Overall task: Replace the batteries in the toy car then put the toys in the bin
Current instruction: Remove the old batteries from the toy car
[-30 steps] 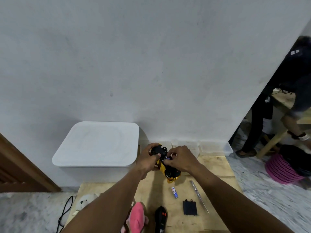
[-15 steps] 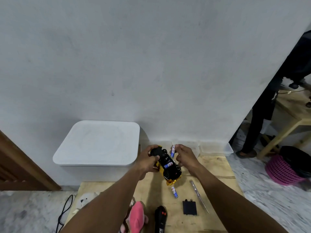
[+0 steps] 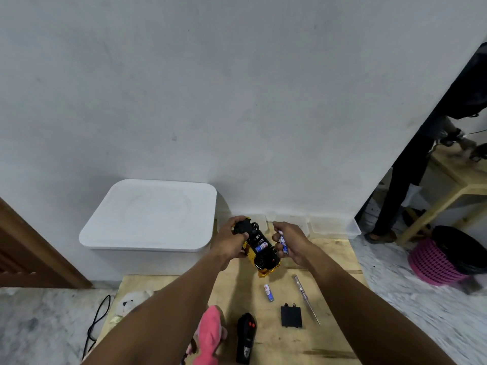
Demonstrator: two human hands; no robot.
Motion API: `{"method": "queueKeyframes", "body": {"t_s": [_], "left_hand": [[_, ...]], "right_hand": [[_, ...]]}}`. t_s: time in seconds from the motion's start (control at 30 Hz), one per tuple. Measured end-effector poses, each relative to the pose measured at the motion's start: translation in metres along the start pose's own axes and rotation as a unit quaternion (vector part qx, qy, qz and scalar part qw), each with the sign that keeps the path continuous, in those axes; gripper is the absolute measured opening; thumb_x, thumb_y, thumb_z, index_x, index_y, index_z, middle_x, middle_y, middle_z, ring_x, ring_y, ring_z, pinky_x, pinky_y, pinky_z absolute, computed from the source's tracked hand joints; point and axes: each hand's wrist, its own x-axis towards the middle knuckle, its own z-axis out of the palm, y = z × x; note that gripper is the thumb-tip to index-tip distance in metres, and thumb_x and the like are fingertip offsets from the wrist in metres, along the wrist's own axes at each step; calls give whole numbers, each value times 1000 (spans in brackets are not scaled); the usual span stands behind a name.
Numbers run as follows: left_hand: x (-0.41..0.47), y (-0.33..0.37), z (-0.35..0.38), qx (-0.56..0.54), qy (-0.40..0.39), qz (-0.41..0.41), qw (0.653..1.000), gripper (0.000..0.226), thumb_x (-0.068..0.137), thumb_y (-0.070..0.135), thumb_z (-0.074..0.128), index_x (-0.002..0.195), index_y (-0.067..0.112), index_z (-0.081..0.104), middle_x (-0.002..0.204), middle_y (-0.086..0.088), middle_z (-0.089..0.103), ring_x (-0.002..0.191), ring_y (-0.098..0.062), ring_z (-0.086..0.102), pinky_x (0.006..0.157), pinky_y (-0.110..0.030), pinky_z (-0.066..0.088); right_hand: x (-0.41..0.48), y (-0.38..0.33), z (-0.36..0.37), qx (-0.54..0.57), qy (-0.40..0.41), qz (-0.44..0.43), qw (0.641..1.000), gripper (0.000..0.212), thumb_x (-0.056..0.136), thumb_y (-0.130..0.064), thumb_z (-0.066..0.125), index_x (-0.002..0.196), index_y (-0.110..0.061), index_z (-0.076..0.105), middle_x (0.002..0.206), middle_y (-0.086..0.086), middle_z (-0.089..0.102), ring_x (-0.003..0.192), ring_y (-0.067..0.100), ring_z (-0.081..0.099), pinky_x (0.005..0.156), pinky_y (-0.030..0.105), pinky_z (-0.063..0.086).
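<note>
Plywood surface (image 3: 329,259) meets a white wall. The left hand (image 3: 229,243) has its fingers (image 3: 243,235) curled round the upturned toy car (image 3: 261,250). The right hand (image 3: 295,246) pinches a battery (image 3: 283,242) just beside the open bay. A loose pinch could drop it. It could also be confused with the second battery (image 3: 269,292), which lies below the fingers.

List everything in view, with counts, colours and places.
yellow-and-black toy car: 1, underside up, held aloft
fitted blue-and-white battery: at least 1, in car's compartment
gripped blue-and-white battery: 1, beside car
loose blue-and-white battery: 1, on wooden table
clear-handled screwdriver: 1, table
black battery cover: 1, table
black remote control: 1, table
pink plush toy: 1, table
white plush bear: 1, table's left corner
white lidded bin: 1, shut, beside table
pink basket: 1, floor
left hand: grips car
right hand: holds battery
</note>
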Motion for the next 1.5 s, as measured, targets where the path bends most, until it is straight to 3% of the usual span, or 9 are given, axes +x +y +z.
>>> {"method": "queueKeyframes", "body": {"t_s": [0.2,0.33,0.5,0.7,0.9,1.07,1.2,1.33,1.5], "left_hand": [[1,0,1,-2,6,3,1000,43,96,-4,52,111,36,59,114,-8,59,91,-31,65,59,-34,59],[4,0,1,-5,12,4,1000,43,96,-3,52,120,32,58,114,-6,58,89,-28,66,56,-31,58],[7,-6,2,17,44,20,999,44,93,5,55,121,39,57,115,-1,63,92,-25,68,62,-33,60],[13,-18,5,37,81,44,995,51,87,15,61,99,65,56,111,12,64,97,-23,69,75,-45,63],[15,-17,15,10,79,57,995,48,91,-2,57,119,38,59,111,6,59,106,-24,63,88,-47,59],[19,-32,12,13,74,-8,997,48,91,-1,59,127,25,41,116,-8,56,95,-25,64,56,-34,60],[25,-54,8,59,50,-57,995,35,93,2,58,121,18,45,112,-8,58,88,-23,62,52,-30,55],[37,-86,8,80,30,-80,993,40,90,0,54,119,28,55,114,-9,63,91,-24,63,63,-31,52],[60,-121,10,117,51,-84,988,45,86,-2,55,111,33,63,111,-6,68,102,-29,65,92,-46,56]], "right_hand": [[2,7,4,-103,56,-7,993,13,86,-20,68,84,-9,62,62,3,45,41,14,36,40,21,29],[3,21,9,-319,95,-153,930,21,81,-35,76,80,-17,65,79,-1,65,70,14,62,52,21,41],[7,31,17,-358,123,-201,903,21,78,-43,74,87,-24,78,87,0,74,78,15,68,66,26,53],[10,29,19,-249,120,-148,950,24,78,-37,80,84,-15,72,82,-2,68,76,13,66,60,25,50],[14,32,21,-176,121,-118,970,34,74,-40,82,88,-22,58,98,3,65,86,21,67,66,33,57],[14,34,18,-180,115,-110,971,20,81,-27,77,89,-20,60,91,5,64,69,16,62,52,25,46],[16,34,-2,61,72,-31,995,5,93,-15,61,97,-11,61,84,7,64,40,8,37,37,18,27],[29,46,-27,231,10,33,972,12,94,-14,46,100,-9,56,64,-1,48,41,9,31,35,17,20],[42,58,-43,235,-15,53,970,10,92,-12,46,91,-8,55,64,3,45,45,13,42,36,18,32]]}}
